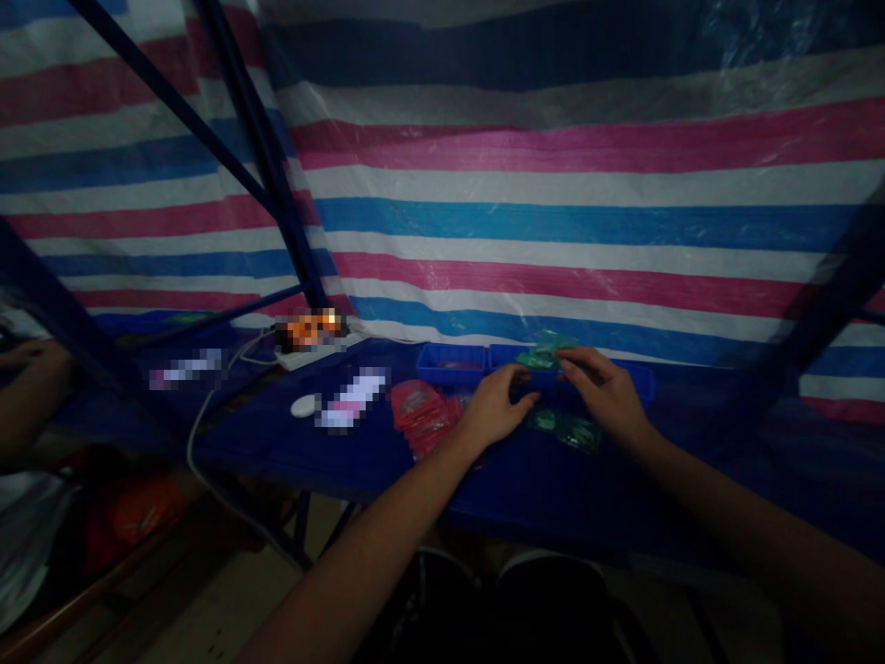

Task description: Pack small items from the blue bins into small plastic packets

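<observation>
Small green plastic packets (543, 355) sit bunched at the blue bin (508, 355), rising above its rim. My left hand (496, 406) is at their left side, thumb and index finger apart, fingertips close to the packets. From the right, my right hand (612, 392) has bent fingers closed at the edge of the green packets; the exact grip is partly hidden. More green packets (577, 432) lie on the blue table (525, 489) between my forearms. A fanned stack of red packets (421, 415) lies left of my left wrist, which partly covers it.
Another blue bin (451, 362) adjoins on the left. Farther left are a white round object (304, 406), a blurred-out phone-like item (352, 398) and a power strip (324, 350) with a cable. Blue metal posts (277, 184) and a striped sheet (587, 221) stand behind. Another person's arm (31, 387) shows at far left.
</observation>
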`<action>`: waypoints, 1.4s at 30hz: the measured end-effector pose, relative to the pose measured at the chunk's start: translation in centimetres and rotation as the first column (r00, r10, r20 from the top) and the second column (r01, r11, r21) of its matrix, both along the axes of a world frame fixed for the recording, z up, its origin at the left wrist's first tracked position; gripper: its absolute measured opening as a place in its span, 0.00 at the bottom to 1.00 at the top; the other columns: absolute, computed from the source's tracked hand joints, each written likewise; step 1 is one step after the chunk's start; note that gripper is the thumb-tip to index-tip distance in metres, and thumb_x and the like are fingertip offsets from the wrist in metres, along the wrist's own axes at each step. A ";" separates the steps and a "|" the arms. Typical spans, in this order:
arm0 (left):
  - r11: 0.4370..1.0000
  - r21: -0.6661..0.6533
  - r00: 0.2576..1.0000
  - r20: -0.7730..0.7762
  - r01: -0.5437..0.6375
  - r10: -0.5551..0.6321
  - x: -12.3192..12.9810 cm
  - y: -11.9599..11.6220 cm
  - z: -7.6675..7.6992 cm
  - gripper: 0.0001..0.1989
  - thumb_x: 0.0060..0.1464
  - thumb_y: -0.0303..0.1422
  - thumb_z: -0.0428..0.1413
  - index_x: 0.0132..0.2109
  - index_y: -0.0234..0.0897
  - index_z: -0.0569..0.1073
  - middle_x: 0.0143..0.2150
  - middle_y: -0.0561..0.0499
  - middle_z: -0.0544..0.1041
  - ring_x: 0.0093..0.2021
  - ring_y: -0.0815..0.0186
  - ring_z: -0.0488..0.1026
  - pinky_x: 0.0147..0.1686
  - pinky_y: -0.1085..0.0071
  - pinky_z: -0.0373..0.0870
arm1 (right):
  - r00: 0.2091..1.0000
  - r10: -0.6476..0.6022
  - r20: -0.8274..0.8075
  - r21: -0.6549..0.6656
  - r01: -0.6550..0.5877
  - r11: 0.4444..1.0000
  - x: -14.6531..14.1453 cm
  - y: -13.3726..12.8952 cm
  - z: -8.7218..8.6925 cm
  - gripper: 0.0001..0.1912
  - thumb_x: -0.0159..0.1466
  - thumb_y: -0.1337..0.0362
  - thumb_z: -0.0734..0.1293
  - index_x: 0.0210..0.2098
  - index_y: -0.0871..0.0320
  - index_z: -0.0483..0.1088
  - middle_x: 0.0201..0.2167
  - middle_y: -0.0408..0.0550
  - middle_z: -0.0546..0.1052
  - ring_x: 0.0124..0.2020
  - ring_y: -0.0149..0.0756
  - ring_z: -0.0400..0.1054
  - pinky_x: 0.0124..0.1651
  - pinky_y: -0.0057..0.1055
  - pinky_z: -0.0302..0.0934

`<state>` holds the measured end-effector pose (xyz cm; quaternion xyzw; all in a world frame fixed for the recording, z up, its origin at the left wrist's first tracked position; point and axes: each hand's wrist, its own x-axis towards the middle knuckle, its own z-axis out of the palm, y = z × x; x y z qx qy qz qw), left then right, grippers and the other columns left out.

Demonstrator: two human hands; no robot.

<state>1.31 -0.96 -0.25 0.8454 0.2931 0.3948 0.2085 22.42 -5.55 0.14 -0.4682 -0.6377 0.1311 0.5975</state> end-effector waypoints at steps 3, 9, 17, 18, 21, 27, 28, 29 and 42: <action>0.990 0.087 0.973 -0.209 0.113 -0.093 0.1 -0.2 -0.2 0.21 0.58 0.45 0.63 0.52 0.35 0.76 0.53 0.42 0.79 0.56 0.54 0.75 0.59 0.57 0.69 | 0.974 -0.145 0.175 0.129 0.123 0.984 0.6 0.5 0.0 0.22 0.68 0.51 0.66 0.59 0.50 0.73 0.61 0.54 0.71 0.59 0.51 0.70 0.59 0.51 0.68; 0.976 0.085 0.909 -0.386 0.203 -0.155 0.1 -0.1 -0.5 0.24 0.56 0.48 0.64 0.54 0.39 0.79 0.53 0.43 0.80 0.53 0.54 0.76 0.57 0.59 0.70 | 0.819 -0.077 0.568 0.116 0.013 0.993 0.3 2.1 -0.7 0.34 0.68 0.54 0.66 0.71 0.49 0.57 0.75 0.51 0.53 0.73 0.52 0.51 0.72 0.55 0.53; 0.969 0.074 0.906 -0.378 0.236 -0.192 0.0 -0.2 0.2 0.15 0.62 0.42 0.59 0.49 0.39 0.81 0.46 0.47 0.83 0.48 0.58 0.79 0.52 0.65 0.71 | 0.781 0.065 0.621 0.002 -0.084 0.996 0.3 2.9 -1.5 0.27 0.71 0.53 0.63 0.67 0.48 0.64 0.70 0.50 0.63 0.69 0.50 0.59 0.70 0.54 0.55; 0.971 0.067 0.911 -0.368 0.227 -0.188 0.0 -0.3 0.2 0.14 0.62 0.40 0.58 0.49 0.39 0.81 0.45 0.47 0.83 0.46 0.59 0.80 0.50 0.66 0.72 | 0.793 0.059 0.607 0.007 -0.080 0.997 0.3 2.9 -1.4 0.27 0.71 0.52 0.63 0.67 0.49 0.64 0.69 0.51 0.65 0.69 0.50 0.60 0.70 0.54 0.55; 0.980 0.066 0.929 -0.335 0.189 -0.157 0.0 -0.5 0.3 0.13 0.60 0.32 0.58 0.51 0.38 0.79 0.45 0.48 0.83 0.42 0.61 0.81 0.47 0.68 0.74 | 0.838 0.041 0.545 0.021 -0.062 0.998 0.2 2.7 -1.0 0.26 0.71 0.52 0.62 0.66 0.51 0.65 0.65 0.53 0.71 0.65 0.50 0.65 0.68 0.53 0.57; 0.994 0.107 0.992 -0.125 0.000 0.014 -0.1 -0.4 0.7 0.13 0.59 0.29 0.57 0.51 0.37 0.77 0.47 0.47 0.82 0.46 0.60 0.79 0.52 0.63 0.74 | 0.943 0.024 0.331 -0.010 -0.022 1.000 -0.1 0.8 0.2 0.18 0.72 0.51 0.60 0.55 0.48 0.74 0.52 0.50 0.80 0.54 0.49 0.74 0.59 0.50 0.65; 0.995 0.096 0.997 -0.071 -0.012 0.019 -0.1 -0.4 0.8 0.14 0.61 0.29 0.56 0.52 0.38 0.76 0.49 0.46 0.81 0.47 0.60 0.79 0.52 0.63 0.74 | 0.959 0.040 0.280 -0.045 -0.029 0.999 -0.2 0.5 0.2 0.18 0.71 0.50 0.62 0.53 0.49 0.75 0.50 0.50 0.80 0.52 0.49 0.75 0.57 0.49 0.67; 0.997 0.081 1.000 -0.023 -0.016 0.018 -0.2 -0.4 1.0 0.14 0.62 0.30 0.55 0.54 0.38 0.75 0.50 0.46 0.81 0.48 0.60 0.79 0.53 0.63 0.74 | 0.972 0.066 0.225 -0.092 -0.046 0.995 -0.3 0.2 0.1 0.18 0.70 0.49 0.64 0.52 0.49 0.75 0.49 0.50 0.81 0.49 0.48 0.76 0.54 0.48 0.69; 0.997 -0.073 0.995 0.095 0.037 -0.030 -0.3 -0.5 1.2 0.13 0.68 0.39 0.53 0.55 0.38 0.72 0.44 0.48 0.81 0.40 0.64 0.78 0.43 0.66 0.75 | 0.938 0.210 -0.278 -0.295 -0.291 0.910 -1.2 0.4 -1.2 0.22 0.54 0.49 0.78 0.41 0.56 0.74 0.35 0.47 0.81 0.30 0.36 0.75 0.36 0.37 0.73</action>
